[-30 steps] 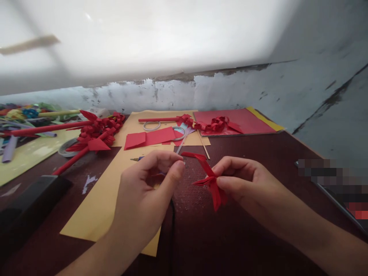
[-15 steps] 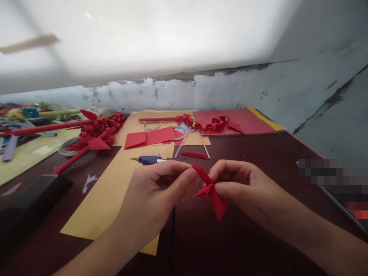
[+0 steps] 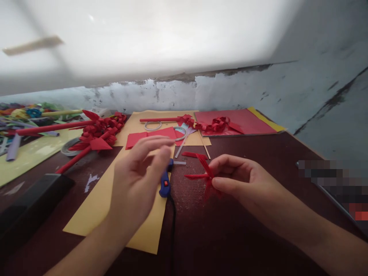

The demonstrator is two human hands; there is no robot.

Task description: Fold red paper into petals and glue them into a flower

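Note:
My right hand point(image 3: 238, 178) pinches a red folded paper piece point(image 3: 206, 168) at its centre, with several thin pointed petals sticking out to the left, up and down. My left hand point(image 3: 138, 174) is open, its fingers apart and nothing in them. It is slightly blurred and hovers over a yellow paper sheet point(image 3: 115, 214). Partly hidden behind its fingers is a blue glue gun point(image 3: 165, 186) with a red switch and a black cord. A clear glue stick point(image 3: 179, 163) pokes out beside the gun. Just beyond my right hand lies a folded red paper strip point(image 3: 191, 154).
Red paper flowers on stems point(image 3: 100, 132) lean at the left beside a black box-shaped object point(image 3: 40, 203). Flat red paper point(image 3: 138, 139), tape rolls point(image 3: 153, 125), a wooden stick point(image 3: 204, 145) and a red folder point(image 3: 250, 120) lie towards the wall.
My left hand has let go of the red paper piece and moved left, opening. The paper piece has turned in my right hand. More of the glue gun's handle shows now.

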